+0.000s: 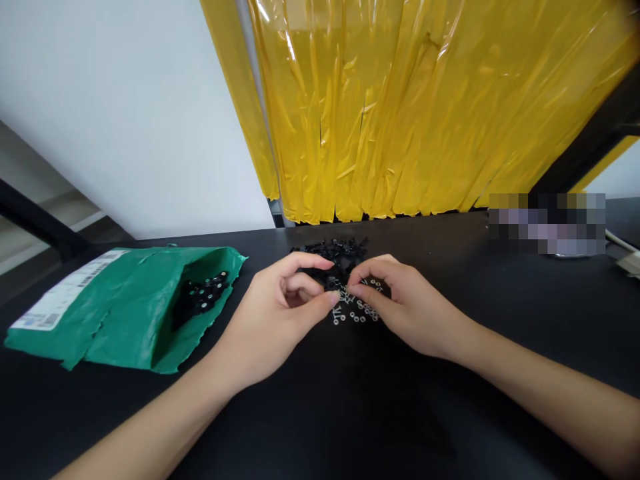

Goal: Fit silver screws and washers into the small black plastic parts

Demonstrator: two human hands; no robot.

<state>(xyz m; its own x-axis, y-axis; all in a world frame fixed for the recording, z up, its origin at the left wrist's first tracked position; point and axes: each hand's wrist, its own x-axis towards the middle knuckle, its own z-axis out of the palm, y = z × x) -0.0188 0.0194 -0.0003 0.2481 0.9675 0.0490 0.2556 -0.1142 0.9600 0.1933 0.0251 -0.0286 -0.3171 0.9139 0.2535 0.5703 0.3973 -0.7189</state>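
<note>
My left hand (pixel 283 310) is over the loose parts, index finger raised away from the thumb. A small black part (pixel 331 283) shows at its thumb and middle fingertips and seems held there. Close beside it, my right hand (pixel 400 300) pinches thumb and index finger together; whatever is between them is too small to make out. Silver screws and nuts (pixel 367 310) lie scattered under and between both hands. Behind the fingertips is a pile of small black pieces (pixel 335 250), partly hidden by my left hand.
To the left lies an open green mailing bag (pixel 120 313) with a white label; black parts with silver nuts (pixel 205 292) are inside. Yellow plastic film (pixel 400 113) hangs behind the black table (pixel 320 427). A blurred-out object (pixel 547 225) and a cable (pixel 623 240) are at the right rear.
</note>
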